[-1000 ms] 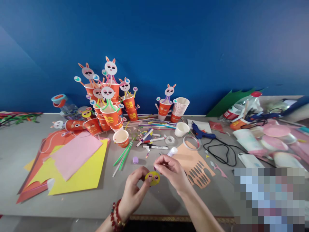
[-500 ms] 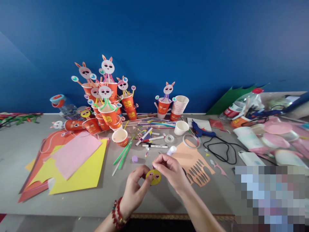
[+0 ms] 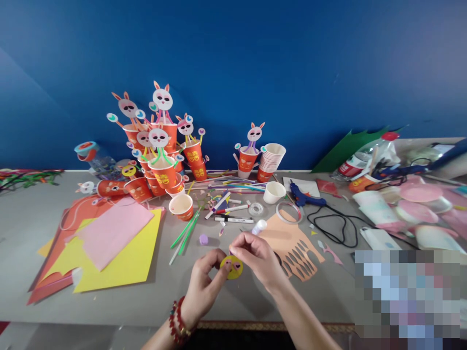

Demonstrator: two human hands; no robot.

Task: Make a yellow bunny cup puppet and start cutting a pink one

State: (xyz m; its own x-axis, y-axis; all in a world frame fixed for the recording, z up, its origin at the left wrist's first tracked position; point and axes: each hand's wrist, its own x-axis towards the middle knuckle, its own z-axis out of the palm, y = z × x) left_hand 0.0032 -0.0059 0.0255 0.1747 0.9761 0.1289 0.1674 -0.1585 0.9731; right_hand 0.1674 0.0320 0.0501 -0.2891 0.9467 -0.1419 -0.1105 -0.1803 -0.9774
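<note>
Between the thumb and fingers of my left hand (image 3: 205, 282) is a yellow paper disc (image 3: 237, 273), a round face with dark eyes on pink patches. My right hand (image 3: 260, 260) pinches a small purple paper piece (image 3: 231, 251) against the disc's top edge; the fingertips cover most of it. Beyond my right hand stands an uncapped glue stick (image 3: 259, 227), and its purple cap (image 3: 203, 239) lies left of it. A tiny petal-shaped paper (image 3: 221, 232) rests on the table just past the hands.
Orange cups (image 3: 163, 174) with rabbit-face figures are stacked at the back left. Yellow sheets (image 3: 127, 262) lie left, cut orange paper (image 3: 279, 233) right. Markers (image 3: 233, 219), green straws (image 3: 188, 236), a blue glue gun (image 3: 306, 197) with its cord, and a cup stack (image 3: 272, 158) spread across the table (image 3: 127, 308).
Both hands keep nearly the same pose around the yellow disc. My right fingertips shift very slightly left at its top edge.
</note>
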